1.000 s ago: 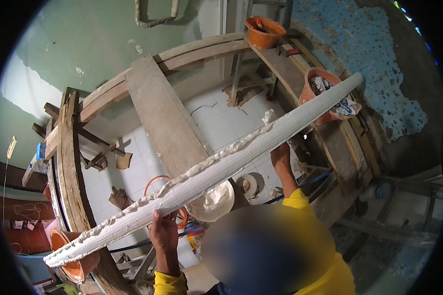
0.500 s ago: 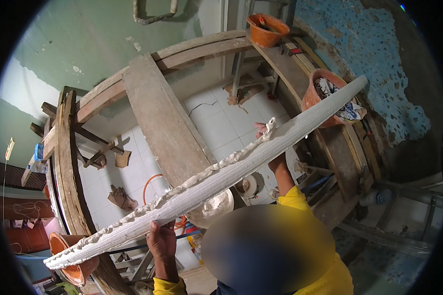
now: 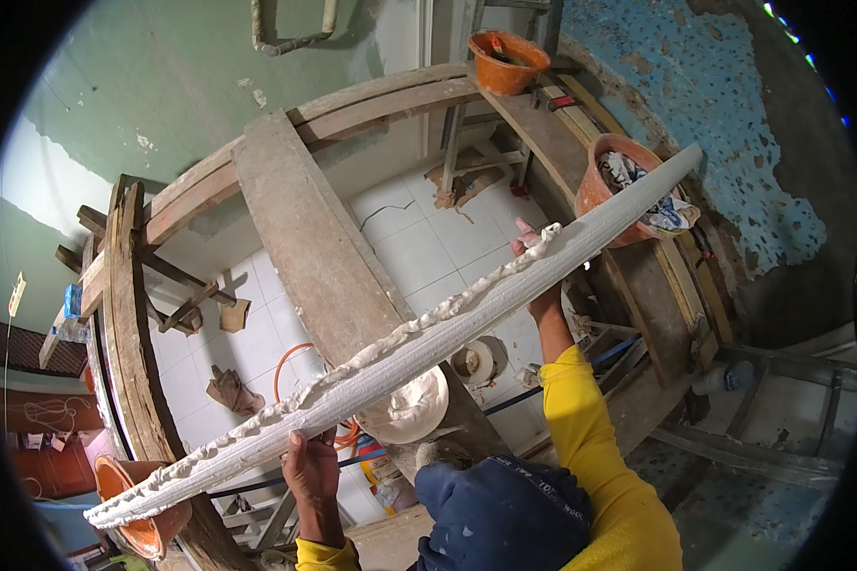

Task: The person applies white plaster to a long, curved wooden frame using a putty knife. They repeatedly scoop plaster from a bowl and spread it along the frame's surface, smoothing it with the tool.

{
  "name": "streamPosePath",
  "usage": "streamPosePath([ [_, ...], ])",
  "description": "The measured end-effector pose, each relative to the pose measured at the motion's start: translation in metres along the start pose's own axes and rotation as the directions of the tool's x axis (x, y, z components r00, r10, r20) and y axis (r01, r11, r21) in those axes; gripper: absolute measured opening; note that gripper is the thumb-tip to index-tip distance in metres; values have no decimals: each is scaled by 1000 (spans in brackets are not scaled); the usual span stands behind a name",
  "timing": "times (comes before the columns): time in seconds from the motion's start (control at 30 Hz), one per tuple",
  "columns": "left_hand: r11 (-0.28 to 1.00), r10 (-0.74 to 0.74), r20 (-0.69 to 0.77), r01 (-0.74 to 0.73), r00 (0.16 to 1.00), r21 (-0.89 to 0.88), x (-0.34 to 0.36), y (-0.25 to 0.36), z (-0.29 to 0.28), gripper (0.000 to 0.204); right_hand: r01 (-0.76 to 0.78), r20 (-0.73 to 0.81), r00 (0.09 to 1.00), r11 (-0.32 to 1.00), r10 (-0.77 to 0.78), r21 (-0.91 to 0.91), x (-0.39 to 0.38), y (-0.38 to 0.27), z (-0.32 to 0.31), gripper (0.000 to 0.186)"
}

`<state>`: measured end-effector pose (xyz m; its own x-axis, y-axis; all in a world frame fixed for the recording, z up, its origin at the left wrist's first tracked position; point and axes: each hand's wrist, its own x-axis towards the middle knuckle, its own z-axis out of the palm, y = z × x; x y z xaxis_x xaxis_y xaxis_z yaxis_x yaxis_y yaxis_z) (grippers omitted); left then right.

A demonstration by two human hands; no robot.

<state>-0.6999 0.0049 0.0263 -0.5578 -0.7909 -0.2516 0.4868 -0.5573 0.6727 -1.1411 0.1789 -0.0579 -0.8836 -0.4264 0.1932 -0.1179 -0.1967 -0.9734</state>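
A long white plaster moulding (image 3: 448, 341) slants across in front of me, from low at the left to high at the right. An uneven bead of wet white plaster (image 3: 381, 346) runs along its far edge. My left hand (image 3: 309, 468) grips the near edge toward the left end, thumb on the face and fingers partly hidden beneath. My right forearm passes under the moulding. Fingers of my right hand (image 3: 524, 238) show past the far edge, beside the bead's right end; the palm is hidden by the moulding, which the hand appears to hold from below.
An orange bucket (image 3: 167, 528) sits under the moulding's left end, another (image 3: 595, 176) with crumpled bags near its right end. A tub of white plaster (image 3: 383, 430) stands below. Scaffold planks (image 3: 309, 238) cross over the tiled floor. An orange basin (image 3: 509, 81) sits on the far right planks.
My right hand has moved a little rightward along the moulding's far edge, and the plaster bead now reaches further right. My left hand keeps its hold in nearly the same place.
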Motion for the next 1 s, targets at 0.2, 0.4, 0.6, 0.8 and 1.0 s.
streamPosePath([
  [0.2,1000,1,2,-1,1000,-10,0,0,-2,60,80,-54,996,996,-78,28,12,8,0,20],
  [0.4,1000,4,10,-4,1000,-12,1,2,-2,60,135,-124,983,991,-135,-5,23,-3,-4,22],
  [0.6,999,17,104,-13,994,-42,3,-1,-7,54,158,-179,974,984,-142,77,28,6,-19,26],
  [0.8,998,13,107,-7,994,-56,3,1,-8,52,112,-160,983,987,-92,116,24,32,-39,39],
  [1.0,997,8,128,2,992,-76,3,1,-9,52,15,-131,991,997,-5,76,24,31,-44,41],
])
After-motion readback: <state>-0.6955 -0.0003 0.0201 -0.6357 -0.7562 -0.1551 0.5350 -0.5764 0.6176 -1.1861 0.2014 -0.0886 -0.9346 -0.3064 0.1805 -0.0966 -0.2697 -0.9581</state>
